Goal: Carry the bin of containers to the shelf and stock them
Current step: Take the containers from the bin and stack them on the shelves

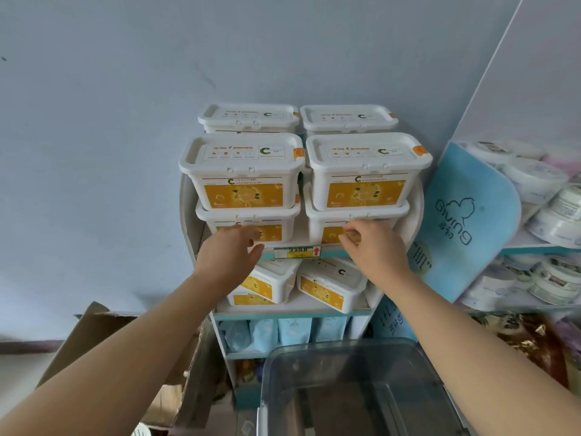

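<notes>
a: where are the containers?

b: on the top shelf (pixel 191 231). four white ones with yellow labels stand at the front in two stacks. the lower left container (pixel 251 220) sits under the upper left container (pixel 243 180), and the lower right container (pixel 327 226) under the upper right container (pixel 366 177). the two back containers (pixel 248 116) stand behind them, close to the wall (pixel 94 121).

a: and the hands?

b: the left hand (pixel 231 247) is at the front of the lower left container. its fingers are fairly straight and close together, tips on the yellow label, thumb down by the shelf lip. the right hand (pixel 371 243) is at the front of the lower right container with its fingers curled and their tips against the label. whether they pinch anything i cannot tell.

a: the bin?

b: the clear bin (pixel 345 372) is low in front of the person, between the forearms and below the shelves.

a: what else is around?

b: a price tag (pixel 297 252) with a red arrow sits on the lip between the hands. the tilted containers (pixel 330 284) lie on the shelf below, with blue pouches (pixel 294 330) under those. a cardboard box (pixel 103 328) is on the left. on the right is a blue panel (pixel 465 221) printed "giving", and beyond it round tubs (pixel 534 177) on further shelves.
</notes>
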The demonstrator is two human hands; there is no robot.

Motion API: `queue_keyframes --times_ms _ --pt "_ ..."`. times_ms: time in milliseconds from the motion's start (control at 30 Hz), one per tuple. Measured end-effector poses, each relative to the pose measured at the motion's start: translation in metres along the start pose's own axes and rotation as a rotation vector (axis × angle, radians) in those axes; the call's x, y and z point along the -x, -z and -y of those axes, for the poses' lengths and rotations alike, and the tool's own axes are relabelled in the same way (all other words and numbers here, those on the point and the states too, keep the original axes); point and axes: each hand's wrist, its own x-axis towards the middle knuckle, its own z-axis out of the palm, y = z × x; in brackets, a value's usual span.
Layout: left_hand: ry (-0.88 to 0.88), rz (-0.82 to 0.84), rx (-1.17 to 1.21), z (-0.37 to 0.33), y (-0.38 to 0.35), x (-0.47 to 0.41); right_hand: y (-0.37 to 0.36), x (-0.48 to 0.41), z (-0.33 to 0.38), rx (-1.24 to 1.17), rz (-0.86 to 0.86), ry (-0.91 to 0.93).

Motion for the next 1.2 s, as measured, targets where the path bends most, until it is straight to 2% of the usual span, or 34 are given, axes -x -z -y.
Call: queue_keyframes --times_ms 200,400,600,700,833,967,1200 --pt "0.156 0.133 0.108 0.026 -0.041 0.046 -0.025 0.041 -0.001 -0.073 0.024 -0.075" --pt "0.331 0.238 0.198 0.059 -0.083 0.057 -0.077 0.067 0.001 -0.125 0.216 -0.161" --pt "0.488 0.202 0.221 0.065 -0.118 0.052 -0.128 0.059 0.018 -0.285 0.301 -0.097" --pt "0.541 0.163 0.255 0.067 -0.132 0.044 -0.152 0.050 0.025 -0.328 0.278 -0.079" --pt "0.535 0.089 0.319 0.072 -0.146 0.036 -0.173 0.039 0.025 -0.369 0.209 -0.095" --pt "0.518 0.025 0.409 0.079 -0.154 0.035 -0.184 0.024 0.020 -0.422 0.269 -0.073" --pt "0.516 -0.034 0.355 0.075 -0.166 0.033 -0.194 0.000 0.012 -0.410 0.302 -0.046"
